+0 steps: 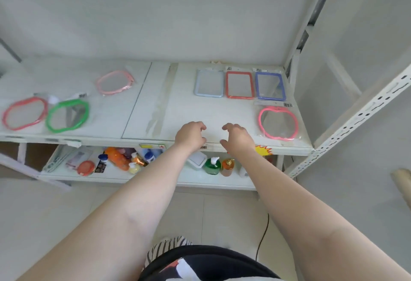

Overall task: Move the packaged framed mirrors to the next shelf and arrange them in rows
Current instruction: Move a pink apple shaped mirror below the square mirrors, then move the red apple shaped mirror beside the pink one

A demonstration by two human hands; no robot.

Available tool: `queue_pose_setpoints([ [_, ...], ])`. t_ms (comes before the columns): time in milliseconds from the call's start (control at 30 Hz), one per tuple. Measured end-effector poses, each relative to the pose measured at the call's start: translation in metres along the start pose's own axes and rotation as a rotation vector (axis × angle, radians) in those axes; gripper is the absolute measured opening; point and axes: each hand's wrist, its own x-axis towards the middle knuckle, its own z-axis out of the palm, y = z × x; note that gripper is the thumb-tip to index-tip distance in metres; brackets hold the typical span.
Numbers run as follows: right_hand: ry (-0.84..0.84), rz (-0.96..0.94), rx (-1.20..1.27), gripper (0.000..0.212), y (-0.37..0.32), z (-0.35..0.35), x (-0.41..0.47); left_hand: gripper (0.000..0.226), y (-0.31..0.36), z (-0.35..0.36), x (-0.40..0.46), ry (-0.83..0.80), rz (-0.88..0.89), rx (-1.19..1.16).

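Packaged mirrors on my white shelf [189,107]: pale-blue [209,83], red [240,85], blue [270,85] rectangles rowed at back right, pink apple-shaped [278,123] before them, three ovals left; my left grip [190,135] and right grip [236,136] loosely curled, empty, white wall behind.

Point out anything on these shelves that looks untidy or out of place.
On the left shelf, three round mirrors lie scattered: pink, red and green, each tilted differently. On the lower shelf, an orange bottle lies tipped among the toiletries. The rectangular mirrors form a neat row.
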Motion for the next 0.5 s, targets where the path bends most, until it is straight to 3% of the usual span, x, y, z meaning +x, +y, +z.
queue_pose_setpoints([
  [300, -0.067, -0.137, -0.059, 0.045, -0.131, 0.073, -0.014, 0.043, -0.138, -0.06, -0.047, 0.066, -0.077, 0.031],
  [500, -0.1, -0.099, -0.042, 0.041, -0.24, 0.141, -0.039, 0.044, -0.25, -0.108, -0.077, 0.053, -0.074, 0.08],
])
